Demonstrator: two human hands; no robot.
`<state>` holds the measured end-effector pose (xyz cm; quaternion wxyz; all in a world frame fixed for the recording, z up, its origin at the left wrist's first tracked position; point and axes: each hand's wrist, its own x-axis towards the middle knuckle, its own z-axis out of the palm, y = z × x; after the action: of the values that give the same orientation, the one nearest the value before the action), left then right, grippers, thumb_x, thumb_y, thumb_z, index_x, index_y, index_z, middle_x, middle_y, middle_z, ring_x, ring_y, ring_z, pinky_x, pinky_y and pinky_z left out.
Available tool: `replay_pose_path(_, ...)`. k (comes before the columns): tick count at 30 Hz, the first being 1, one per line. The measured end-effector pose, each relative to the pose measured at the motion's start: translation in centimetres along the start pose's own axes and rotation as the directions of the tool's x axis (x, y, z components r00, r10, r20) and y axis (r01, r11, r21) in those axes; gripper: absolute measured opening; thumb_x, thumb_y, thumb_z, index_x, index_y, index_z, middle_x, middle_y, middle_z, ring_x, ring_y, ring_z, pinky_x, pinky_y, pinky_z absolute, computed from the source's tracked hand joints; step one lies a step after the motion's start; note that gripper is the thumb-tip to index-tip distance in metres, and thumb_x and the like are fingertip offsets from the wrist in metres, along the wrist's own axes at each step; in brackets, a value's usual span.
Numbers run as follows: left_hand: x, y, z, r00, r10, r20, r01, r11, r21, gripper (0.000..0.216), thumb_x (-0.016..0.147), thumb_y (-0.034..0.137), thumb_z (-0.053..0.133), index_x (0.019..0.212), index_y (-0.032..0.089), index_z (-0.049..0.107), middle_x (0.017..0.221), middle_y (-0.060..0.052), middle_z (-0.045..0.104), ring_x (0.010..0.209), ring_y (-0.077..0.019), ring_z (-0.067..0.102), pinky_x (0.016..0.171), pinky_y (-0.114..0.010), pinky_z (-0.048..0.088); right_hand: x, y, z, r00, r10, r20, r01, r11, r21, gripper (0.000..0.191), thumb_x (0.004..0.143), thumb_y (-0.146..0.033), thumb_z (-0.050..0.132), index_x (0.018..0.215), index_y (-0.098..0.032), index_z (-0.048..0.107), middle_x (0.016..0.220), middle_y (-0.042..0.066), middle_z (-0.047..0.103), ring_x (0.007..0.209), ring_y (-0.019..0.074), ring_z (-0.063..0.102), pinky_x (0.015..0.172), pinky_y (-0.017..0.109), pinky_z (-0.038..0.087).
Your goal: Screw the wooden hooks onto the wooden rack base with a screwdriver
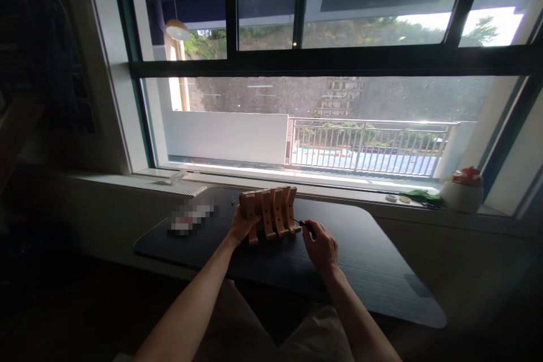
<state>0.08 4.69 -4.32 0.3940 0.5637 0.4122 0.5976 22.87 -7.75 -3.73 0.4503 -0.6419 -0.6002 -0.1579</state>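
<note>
A light wooden rack (271,210) with several hook-shaped pegs stands on edge on the dark table (373,271). My left hand (241,226) grips its left end, fingers wrapped round the wood. To the right of the rack, my right hand (322,246) is closed in a pinch on a small dark-handled tool (302,223). The tool's tip points at the right-hand peg and touches or nearly touches it.
A blurred flat item (190,219) lies on the table's left part. A small dark bit (233,202) sits behind the rack. On the window sill at right stand a white pot with an orange top (462,188) and green scraps (418,197). A wide window rises behind the table.
</note>
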Motion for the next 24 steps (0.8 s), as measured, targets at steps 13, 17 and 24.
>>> replay_pose_path(13, -0.9, 1.4, 0.2, 1.000, 0.014, -0.011, -0.015, 1.000, -0.025, 0.049, 0.054, 0.015, 0.077, 0.097, 0.018, 0.053, 0.087, -0.003, 0.067, 0.085, -0.0218, 0.064, 0.072, -0.032, 0.051, -0.2, -0.2, -0.2, 0.999, -0.012, 0.049, 0.016, 0.997, -0.079, 0.025, 0.087, -0.033, 0.044, 0.102, -0.025, 0.062, 0.090, 0.003, 0.068, 0.082, 0.0182, 0.061, 0.067, 0.028, 0.041)
replay_pose_path(17, -0.8, 1.3, 0.2, 1.000, 0.015, -0.022, -0.016, 1.000, -0.011, 0.049, 0.053, 0.018, 0.078, 0.095, 0.018, 0.054, 0.088, -0.003, 0.067, 0.083, -0.0221, 0.064, 0.071, -0.032, 0.050, -0.4, -0.3, 0.0, 0.996, -0.017, 0.083, 0.022, 0.998, -0.051, 0.025, 0.086, -0.033, 0.044, 0.103, -0.025, 0.061, 0.091, 0.001, 0.070, 0.082, 0.0177, 0.063, 0.067, 0.027, 0.042)
replay_pose_path(24, -0.7, 1.0, 0.2, 1.000, 0.025, 0.004, -0.025, 1.000, -0.008, 0.050, 0.056, 0.018, 0.076, 0.099, 0.018, 0.051, 0.090, -0.003, 0.066, 0.085, -0.0213, 0.063, 0.072, -0.031, 0.050, -0.2, -0.4, 0.0, 0.995, -0.020, 0.095, 0.023, 0.999, -0.032, 0.027, 0.086, -0.028, 0.043, 0.107, -0.023, 0.058, 0.102, 0.003, 0.068, 0.092, 0.0172, 0.061, 0.073, 0.026, 0.042)
